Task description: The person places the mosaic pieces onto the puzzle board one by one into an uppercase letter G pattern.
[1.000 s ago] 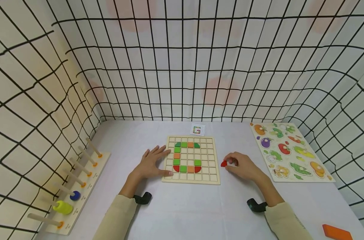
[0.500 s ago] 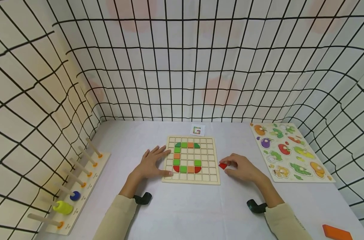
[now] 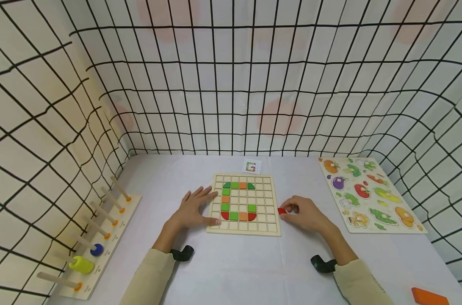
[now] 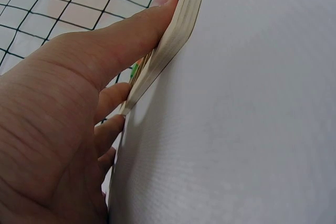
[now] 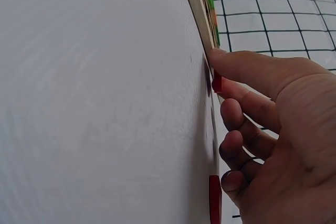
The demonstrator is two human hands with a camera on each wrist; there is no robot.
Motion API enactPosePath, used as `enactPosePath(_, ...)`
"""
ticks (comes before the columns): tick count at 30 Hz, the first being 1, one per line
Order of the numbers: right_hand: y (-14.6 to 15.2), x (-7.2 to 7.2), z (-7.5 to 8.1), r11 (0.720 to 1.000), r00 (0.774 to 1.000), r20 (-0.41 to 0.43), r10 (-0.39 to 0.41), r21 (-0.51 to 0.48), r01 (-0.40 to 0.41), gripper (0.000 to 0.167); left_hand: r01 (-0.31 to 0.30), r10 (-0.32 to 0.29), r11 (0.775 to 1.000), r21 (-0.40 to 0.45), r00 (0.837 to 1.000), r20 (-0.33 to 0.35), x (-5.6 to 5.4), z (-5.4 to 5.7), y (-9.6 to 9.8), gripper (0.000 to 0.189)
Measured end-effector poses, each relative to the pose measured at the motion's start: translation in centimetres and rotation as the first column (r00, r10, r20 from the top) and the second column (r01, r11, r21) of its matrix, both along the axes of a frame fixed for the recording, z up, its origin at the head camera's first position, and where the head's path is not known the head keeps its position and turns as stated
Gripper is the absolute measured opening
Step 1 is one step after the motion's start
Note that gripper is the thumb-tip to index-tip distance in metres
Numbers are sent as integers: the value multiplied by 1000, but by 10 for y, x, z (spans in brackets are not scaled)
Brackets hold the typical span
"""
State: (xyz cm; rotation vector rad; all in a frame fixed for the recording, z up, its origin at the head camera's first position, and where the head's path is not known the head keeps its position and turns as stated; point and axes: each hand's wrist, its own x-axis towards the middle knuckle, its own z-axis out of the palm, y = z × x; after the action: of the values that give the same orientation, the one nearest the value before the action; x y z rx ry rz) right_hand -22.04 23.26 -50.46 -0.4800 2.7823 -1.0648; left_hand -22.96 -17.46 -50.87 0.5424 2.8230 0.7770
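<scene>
A pale wooden grid board (image 3: 265,204) lies mid-table, with green, orange and red tiles forming an incomplete outline on its squares. Spread along the board's left side is my left hand (image 3: 192,208); its thumb rests on the board's near-left corner area and its fingertips touch the left edge. Just beyond the right edge, my right hand (image 3: 304,212) pinches a small red tile (image 3: 281,211) between thumb and index finger. In the right wrist view this red tile (image 5: 217,83) shows partly beneath the thumb, while the other fingers curl loosely.
Behind the board lies a small pattern card (image 3: 251,167). A vegetable puzzle board (image 3: 343,207) is at the right, an orange block (image 3: 429,296) near the front right corner. Along the left stands a peg rack (image 3: 110,242). Black netting (image 3: 231,89) encloses the table.
My right hand has shifted slightly left with the red tile, bringing it up to the board's right edge. The left hand keeps its place on the board.
</scene>
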Motion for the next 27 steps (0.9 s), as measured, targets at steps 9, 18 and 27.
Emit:
enactPosePath(9, -7, -5, 2, 996, 996, -10, -90, 17, 90, 23, -3, 3, 1000, -19, 1000, 1, -1, -1, 0, 100)
enactPosePath(18, -19, -12, 3, 987, 987, -20, -158, 9, 158, 27, -4, 4, 1000, -22, 1000, 10, -2, -2, 1, 100)
enactPosePath(27, -41, -24, 12, 989, 990, 7, -143, -33, 143, 27, 3, -3, 1000, -11, 1000, -2, 0, 1, 1, 99)
